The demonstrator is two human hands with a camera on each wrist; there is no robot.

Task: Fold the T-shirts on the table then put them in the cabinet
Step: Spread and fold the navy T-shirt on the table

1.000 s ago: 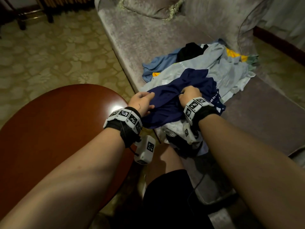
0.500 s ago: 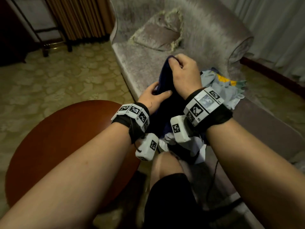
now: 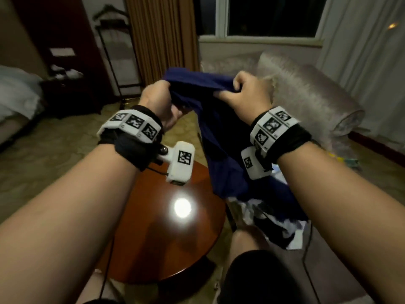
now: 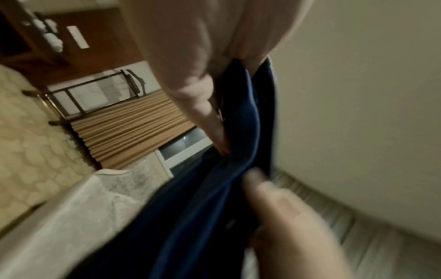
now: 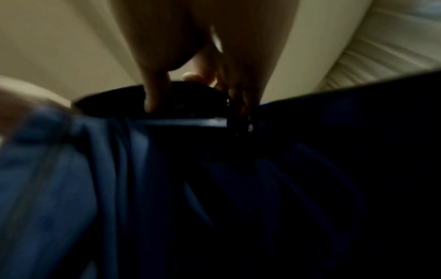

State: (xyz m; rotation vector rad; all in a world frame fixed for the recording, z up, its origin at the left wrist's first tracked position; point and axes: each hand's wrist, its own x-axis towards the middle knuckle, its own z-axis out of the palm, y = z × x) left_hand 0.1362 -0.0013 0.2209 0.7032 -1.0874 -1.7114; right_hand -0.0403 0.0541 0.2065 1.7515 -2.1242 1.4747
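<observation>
A navy blue T-shirt (image 3: 221,141) hangs in the air in front of me, above the round wooden table (image 3: 175,238). My left hand (image 3: 161,102) grips its upper edge on the left, and my right hand (image 3: 243,93) grips the same edge on the right. The cloth drapes down between my wrists. In the left wrist view the left hand (image 4: 205,105) curls round the blue T-shirt (image 4: 214,198). In the right wrist view the right hand (image 5: 203,83) pinches the dark T-shirt (image 5: 214,179) at its top. More crumpled clothes (image 3: 278,227) lie low at the right on the sofa.
A grey velvet sofa (image 3: 306,99) stands at the right, under a window (image 3: 269,16) with white curtains. Tan curtains (image 3: 162,34) hang at the back centre, with a dark metal rack (image 3: 116,62) and a dark cabinet (image 3: 57,51) to their left. My knee (image 3: 243,244) is beside the table.
Both hands have lifted the navy T-shirt off the clothes pile and moved apart along its top edge. My view has tilted up from the sofa seat to the room.
</observation>
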